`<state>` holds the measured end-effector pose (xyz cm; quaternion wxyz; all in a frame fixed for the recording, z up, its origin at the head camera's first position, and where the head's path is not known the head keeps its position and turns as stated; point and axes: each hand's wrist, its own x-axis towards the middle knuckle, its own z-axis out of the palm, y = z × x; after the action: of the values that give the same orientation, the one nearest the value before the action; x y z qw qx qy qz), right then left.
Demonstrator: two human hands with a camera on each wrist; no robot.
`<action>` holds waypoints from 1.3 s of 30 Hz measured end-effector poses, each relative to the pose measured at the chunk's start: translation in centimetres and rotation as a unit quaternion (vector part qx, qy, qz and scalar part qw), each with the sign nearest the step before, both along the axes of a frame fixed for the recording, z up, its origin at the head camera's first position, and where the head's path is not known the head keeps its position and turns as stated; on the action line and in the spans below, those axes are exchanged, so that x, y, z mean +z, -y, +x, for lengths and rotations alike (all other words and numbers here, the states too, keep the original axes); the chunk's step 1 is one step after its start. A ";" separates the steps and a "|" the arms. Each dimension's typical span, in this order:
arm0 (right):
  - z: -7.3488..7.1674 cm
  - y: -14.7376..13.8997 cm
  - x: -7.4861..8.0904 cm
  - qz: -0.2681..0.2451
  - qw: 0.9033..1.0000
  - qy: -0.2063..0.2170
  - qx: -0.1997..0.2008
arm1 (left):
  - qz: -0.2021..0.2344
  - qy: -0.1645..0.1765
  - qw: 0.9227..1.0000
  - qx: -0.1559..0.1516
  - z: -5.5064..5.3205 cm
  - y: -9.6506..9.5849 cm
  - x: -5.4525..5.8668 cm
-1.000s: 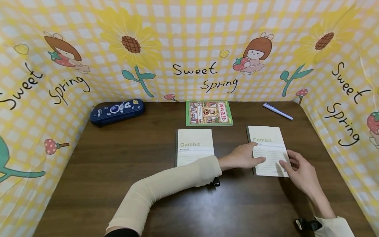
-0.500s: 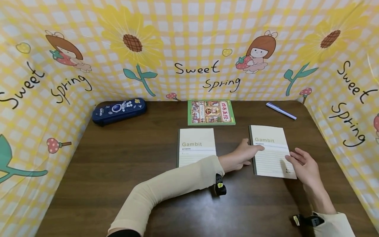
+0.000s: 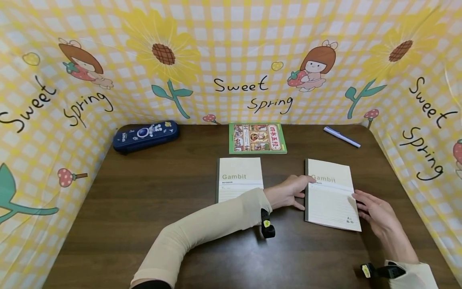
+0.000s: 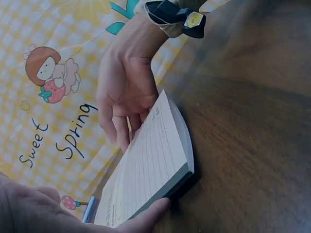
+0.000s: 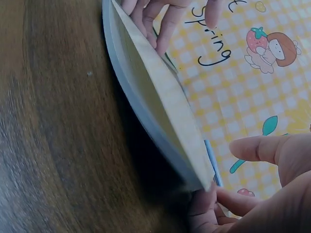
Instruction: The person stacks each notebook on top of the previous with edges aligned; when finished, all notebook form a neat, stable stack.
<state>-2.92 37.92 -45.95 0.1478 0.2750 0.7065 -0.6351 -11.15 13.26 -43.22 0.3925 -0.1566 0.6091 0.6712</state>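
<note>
A cream "Gambit" notebook (image 3: 329,196) with a dark spine lies at the right of the table, its right side lifted and bent in the right wrist view. At its spine is my left hand (image 3: 286,192), fingers fairly straight and one tip over the cover's edge. Fingers of my right hand (image 3: 379,212) touch the lifted right edge, partly hidden behind it; in the right wrist view an extended digit (image 5: 257,148) stands apart from the notebook. A second "Gambit" notebook (image 3: 240,172) lies flat to the left, its lower part covered by my left sleeve.
A green picture-covered book (image 3: 258,138) lies at the back middle. To its left is a navy pencil case (image 3: 146,137); to its right, a pale blue pen (image 3: 342,137). Yellow checked cloth (image 3: 245,52) walls in the brown table (image 3: 162,176) at the back and sides.
The right notebook has slid toward me and tilted, its right edge coming up. My left hand has drawn back from over its cover to the spine; my right fingers have moved along the right edge.
</note>
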 end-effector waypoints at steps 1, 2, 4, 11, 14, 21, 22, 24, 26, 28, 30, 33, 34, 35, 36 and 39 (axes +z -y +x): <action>0.0 -0.1 0.0 -0.006 1.000 0.004 -0.003 | -0.001 0.001 1.000 -0.003 0.0 0.1 0.0; 0.1 -0.1 -0.1 -0.008 1.000 0.006 0.000 | -0.001 0.004 1.000 -0.005 -0.1 0.2 -0.1; 0.0 -0.1 -0.1 -0.010 1.000 0.007 0.000 | -0.001 0.006 1.000 -0.005 -0.2 0.4 -0.1; -0.5 0.7 0.6 0.001 0.999 -0.034 -0.001 | -0.010 -0.041 0.999 -0.018 -0.8 1.2 0.2; -0.9 1.4 1.2 0.007 0.999 -0.051 -0.007 | -0.008 -0.074 0.996 -0.040 -1.1 2.0 0.1; -2.3 3.2 3.2 0.002 0.996 -0.089 -0.003 | 0.049 -0.130 0.989 -0.058 -1.8 4.7 0.5; -2.4 3.5 3.4 -0.003 0.996 -0.093 -0.002 | 0.055 -0.135 0.988 -0.058 -1.9 5.2 0.6; -2.6 4.1 3.8 -0.006 0.995 -0.101 0.002 | 0.060 -0.144 0.986 -0.061 -2.1 6.0 0.9; -2.7 4.8 4.0 -0.009 0.994 -0.108 0.006 | 0.060 -0.153 0.985 -0.061 -2.3 7.0 1.1; -2.9 5.5 4.2 -0.012 0.993 -0.118 0.010 | 0.057 -0.161 0.984 -0.058 -2.4 7.9 1.2; -3.0 6.1 4.4 -0.005 0.992 -0.127 0.018 | 0.051 -0.169 0.983 -0.056 -2.5 8.8 1.4; -3.2 7.2 4.5 0.026 0.989 -0.139 0.038 | 0.039 -0.179 0.981 -0.061 -2.7 10.2 1.6; -3.3 7.5 4.6 0.041 0.988 -0.141 0.047 | 0.034 -0.181 0.981 -0.063 -2.7 10.6 1.6; -3.4 7.9 4.6 0.055 0.987 -0.144 0.054 | 0.029 -0.183 0.981 -0.065 -2.7 11.1 1.6; -3.4 8.3 4.6 0.067 0.985 -0.145 0.061 | 0.025 -0.185 0.980 -0.066 -2.8 11.6 1.6; -3.7 9.7 4.4 0.091 0.981 -0.148 0.080 | 0.011 -0.189 0.980 -0.069 -2.9 13.2 1.4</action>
<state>-6.61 28.20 -41.57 0.0659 0.1327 0.7951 -0.5880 -14.05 0.06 -41.79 0.3175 0.0194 0.6743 0.6664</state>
